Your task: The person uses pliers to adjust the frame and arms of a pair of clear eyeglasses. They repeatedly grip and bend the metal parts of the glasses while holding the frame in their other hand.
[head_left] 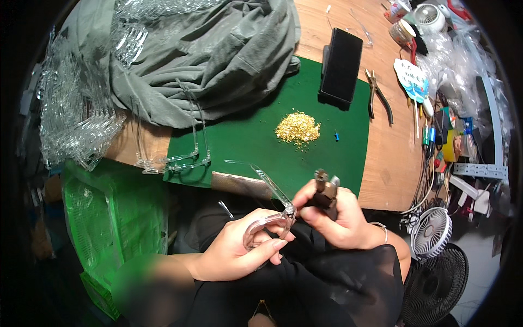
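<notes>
Clear plastic spectacle frame (267,218), gripped in left hand (237,253), hinge end presented to small dark metal tool (326,192) clasped in right hand (338,218).

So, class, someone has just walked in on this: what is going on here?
A person sits at a wooden table with a green mat. The left hand holds a clear plastic glasses frame; the right hand grips a small dark tool at the frame's hinge. A pile of tiny gold parts lies on the mat, with more clear frames to the left.
</notes>
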`<state>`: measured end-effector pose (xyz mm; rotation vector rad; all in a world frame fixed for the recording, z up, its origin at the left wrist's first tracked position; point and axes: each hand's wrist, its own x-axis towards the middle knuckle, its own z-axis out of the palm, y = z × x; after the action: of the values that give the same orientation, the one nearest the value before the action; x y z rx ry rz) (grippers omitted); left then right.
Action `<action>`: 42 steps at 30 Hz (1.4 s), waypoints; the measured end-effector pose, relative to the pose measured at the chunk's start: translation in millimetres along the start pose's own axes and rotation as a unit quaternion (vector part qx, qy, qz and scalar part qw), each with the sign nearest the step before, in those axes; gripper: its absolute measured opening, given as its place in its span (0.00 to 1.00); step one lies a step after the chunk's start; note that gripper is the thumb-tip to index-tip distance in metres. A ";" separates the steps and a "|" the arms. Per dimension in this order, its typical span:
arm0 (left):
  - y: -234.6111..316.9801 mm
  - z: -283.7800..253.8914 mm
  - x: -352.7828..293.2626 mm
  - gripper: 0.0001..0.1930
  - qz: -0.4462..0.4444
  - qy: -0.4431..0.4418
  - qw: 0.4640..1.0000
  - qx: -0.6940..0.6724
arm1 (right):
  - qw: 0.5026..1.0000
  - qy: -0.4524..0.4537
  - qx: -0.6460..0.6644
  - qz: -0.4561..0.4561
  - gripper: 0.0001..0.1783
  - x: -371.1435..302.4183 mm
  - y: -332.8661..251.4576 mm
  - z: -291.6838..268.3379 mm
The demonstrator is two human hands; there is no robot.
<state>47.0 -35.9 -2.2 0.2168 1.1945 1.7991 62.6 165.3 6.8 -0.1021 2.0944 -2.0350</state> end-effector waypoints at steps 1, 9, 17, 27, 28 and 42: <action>2.6 1.7 0.5 0.15 -0.018 0.009 0.999 0.025 | 0.999 -0.030 -0.011 -0.008 0.04 2.2 -1.5 -1.1; 6.6 7.1 -1.4 0.13 -0.001 0.035 0.989 0.145 | 0.991 -0.034 0.123 0.039 0.08 0.0 9.9 2.9; 3.9 6.0 0.3 0.13 0.021 0.043 0.982 0.183 | 0.999 -0.028 0.035 -0.023 0.06 -2.1 23.5 2.2; -7.8 13.0 3.5 0.15 0.041 0.073 0.979 0.185 | 0.997 -0.016 0.074 -0.014 0.05 1.6 28.2 6.8; -5.4 12.1 3.5 0.15 0.008 0.058 0.989 0.135 | 0.993 -0.018 0.119 0.012 0.05 0.7 25.8 8.1; -4.3 -3.8 -6.5 0.15 0.085 -0.008 0.972 0.221 | 0.907 -0.104 -0.389 -0.122 0.19 -13.3 10.3 -16.4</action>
<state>50.9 -42.9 -5.5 0.6035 1.5964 1.6470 73.2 184.5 -1.7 -0.6983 2.6989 -1.0818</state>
